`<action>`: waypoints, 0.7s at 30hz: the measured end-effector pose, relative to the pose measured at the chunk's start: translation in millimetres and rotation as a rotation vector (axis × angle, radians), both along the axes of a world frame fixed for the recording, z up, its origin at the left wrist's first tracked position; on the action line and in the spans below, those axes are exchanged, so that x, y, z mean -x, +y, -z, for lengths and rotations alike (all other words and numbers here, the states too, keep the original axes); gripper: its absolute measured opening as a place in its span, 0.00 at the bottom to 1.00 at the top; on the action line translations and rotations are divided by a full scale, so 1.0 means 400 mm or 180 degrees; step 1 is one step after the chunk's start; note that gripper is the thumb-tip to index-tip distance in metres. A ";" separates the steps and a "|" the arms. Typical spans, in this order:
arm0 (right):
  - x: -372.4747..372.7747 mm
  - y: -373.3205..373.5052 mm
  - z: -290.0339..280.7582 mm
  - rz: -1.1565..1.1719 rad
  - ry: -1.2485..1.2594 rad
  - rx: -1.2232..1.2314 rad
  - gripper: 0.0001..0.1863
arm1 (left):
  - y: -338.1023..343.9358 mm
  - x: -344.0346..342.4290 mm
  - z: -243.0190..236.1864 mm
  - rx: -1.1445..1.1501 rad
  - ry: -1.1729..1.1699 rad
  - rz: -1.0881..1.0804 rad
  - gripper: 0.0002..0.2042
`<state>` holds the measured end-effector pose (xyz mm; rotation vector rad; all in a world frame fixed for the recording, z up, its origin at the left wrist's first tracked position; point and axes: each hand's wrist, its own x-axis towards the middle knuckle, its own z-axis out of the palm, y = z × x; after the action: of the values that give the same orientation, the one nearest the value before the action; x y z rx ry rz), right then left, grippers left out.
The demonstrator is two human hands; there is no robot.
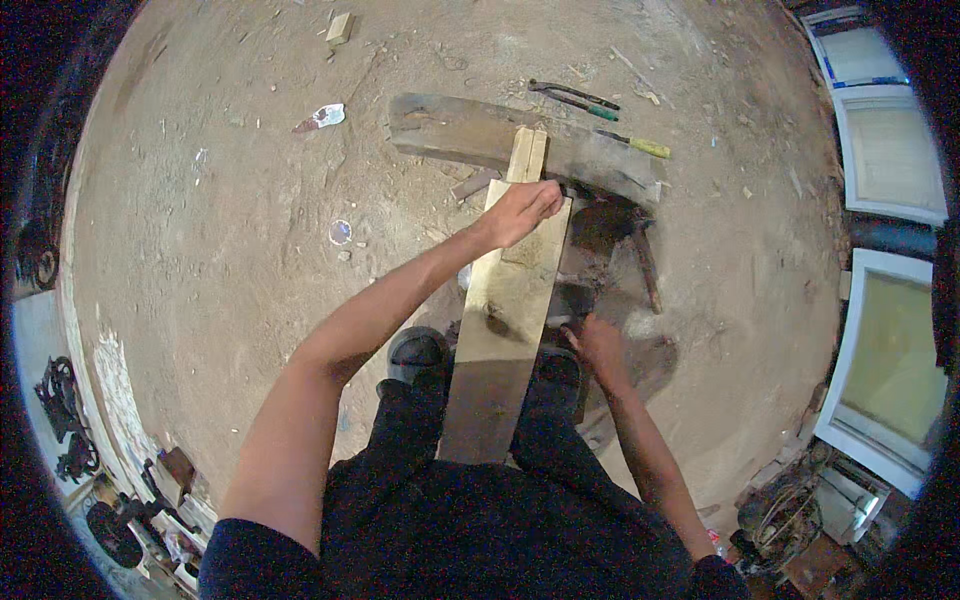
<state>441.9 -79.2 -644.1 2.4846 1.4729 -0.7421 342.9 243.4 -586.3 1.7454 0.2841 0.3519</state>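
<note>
A wide pale plank stretches away from me between my legs, its near half in shadow. At its far end, a narrow wood piece lies over a thick weathered beam. My left hand is closed across the plank's far end, fingers pinched by the right edge; whatever they grip is too small to name. Low beside the plank's right edge, my right hand is closed around something with a dark part ahead of it. Shadow hides its kind.
Beyond the beam are pincers; a yellow-handled tool lies on its right part. A dark block and a stick sit right of the plank. White-framed panels line the right side. An offcut lies far left.
</note>
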 end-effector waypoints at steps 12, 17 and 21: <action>-0.034 0.121 -0.116 0.0295 -0.0128 -0.0080 0.24 | -0.002 -0.041 -0.018 -0.1289 -0.0378 -0.1180 0.13; -0.034 0.379 -0.294 0.1208 0.0695 -0.1447 0.21 | 0.023 0.035 0.032 -0.2724 0.0401 -0.1480 0.16; -0.038 0.511 -0.236 0.0694 0.1483 -0.3048 0.20 | 0.019 0.025 0.051 -0.2366 0.0328 -0.1447 0.19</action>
<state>456.9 125.0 -549.8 3.3729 2.1140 -0.8186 333.0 250.8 -606.9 2.4277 0.6943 0.7677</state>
